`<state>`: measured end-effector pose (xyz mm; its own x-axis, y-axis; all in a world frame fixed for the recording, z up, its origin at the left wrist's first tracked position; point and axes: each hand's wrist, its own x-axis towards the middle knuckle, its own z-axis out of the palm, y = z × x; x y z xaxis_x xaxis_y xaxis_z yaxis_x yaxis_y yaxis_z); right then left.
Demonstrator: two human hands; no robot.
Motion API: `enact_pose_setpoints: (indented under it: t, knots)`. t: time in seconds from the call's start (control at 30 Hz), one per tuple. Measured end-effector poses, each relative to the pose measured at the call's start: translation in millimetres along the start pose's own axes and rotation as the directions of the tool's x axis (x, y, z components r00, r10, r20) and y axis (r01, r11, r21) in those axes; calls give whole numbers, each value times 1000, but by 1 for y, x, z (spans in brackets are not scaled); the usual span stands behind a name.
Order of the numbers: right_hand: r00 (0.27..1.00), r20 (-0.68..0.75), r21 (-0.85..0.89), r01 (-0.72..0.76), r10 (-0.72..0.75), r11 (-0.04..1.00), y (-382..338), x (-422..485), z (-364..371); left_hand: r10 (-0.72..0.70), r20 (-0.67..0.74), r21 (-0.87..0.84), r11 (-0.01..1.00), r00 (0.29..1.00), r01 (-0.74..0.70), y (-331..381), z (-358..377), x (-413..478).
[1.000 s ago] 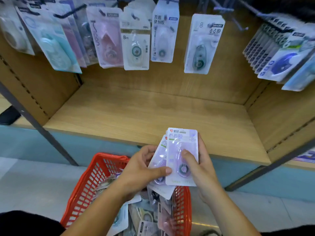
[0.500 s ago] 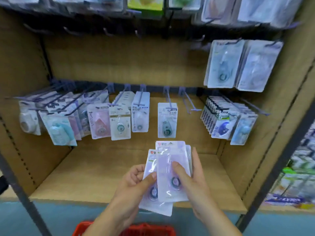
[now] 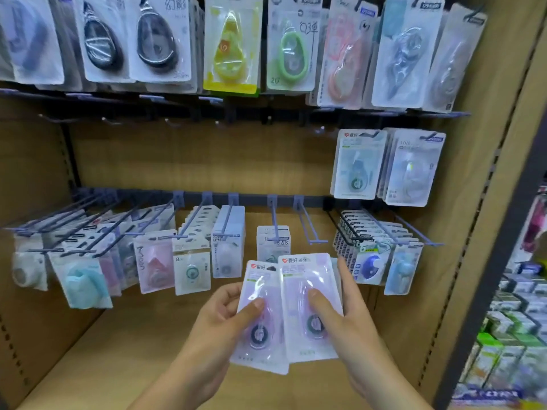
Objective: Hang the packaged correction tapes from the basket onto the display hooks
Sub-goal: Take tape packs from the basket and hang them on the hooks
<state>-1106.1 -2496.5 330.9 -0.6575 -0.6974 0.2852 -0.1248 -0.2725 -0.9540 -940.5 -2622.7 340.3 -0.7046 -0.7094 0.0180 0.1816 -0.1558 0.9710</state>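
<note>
Left hand (image 3: 219, 327): fingers curled behind a lilac correction tape pack, thumb pressed flat on its front. It grips this left pack (image 3: 260, 347) by its left edge. Right hand (image 3: 355, 327): same grip, mirrored. Thumb lies on the clear blister, fingers stand up behind the right edge of the right pack (image 3: 296, 279).

Both packs upright, faces to the camera, held in front of the lower hook row. Right pack overlaps the left pack's right edge and sits slightly higher. Each has a red logo at the top and a dark tape wheel low in the blister. Whether more packs lie behind the right one, cannot tell.

Display: wooden back panel with a dark rail of lilac hooks. One two-pronged hook (image 3: 307, 229) juts forward just above the right pack. Beside it on the left hangs a white pack (image 3: 273, 241), partly hidden by the held ones. Further left is a crowded run of pink, white and teal packs (image 3: 154, 261); to the right, a dense row with a blue one (image 3: 370, 264) in front.

Middle rail: two pale packs (image 3: 358, 164) at right. Top row: black, yellow and green tapes (image 3: 231, 45).

Wooden shelf board (image 3: 118, 350) lies below the hands. Neighbouring shelving at far right is blurred.
</note>
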Motion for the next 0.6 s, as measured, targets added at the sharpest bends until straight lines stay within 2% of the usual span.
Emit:
enact_pose_setpoints:
  t: [0.17, 0.33, 0.43, 0.53, 0.6]
  knots:
    - [996, -29, -82, 82, -85, 993, -39, 7, -8, 109, 31, 49, 993, 994, -110, 30, 36, 7]
    - [968, -151, -101, 189, -203, 977, -77, 25, -44, 84, 186, 193, 974, 979, -121, 66, 67, 19]
    - [936, -220, -161, 245, -277, 956, -100, 38, -68, 159, 169, 257, 946, 973, -200, 84, 90, 38]
    - [912, -282, -236, 235, -298, 943, -119, 48, -87, 258, 136, 296, 911, 957, -288, 99, 111, 61]
    - [903, -291, -278, 235, -315, 931, -127, 57, -102, 317, 161, 310, 883, 935, -353, 108, 123, 76]
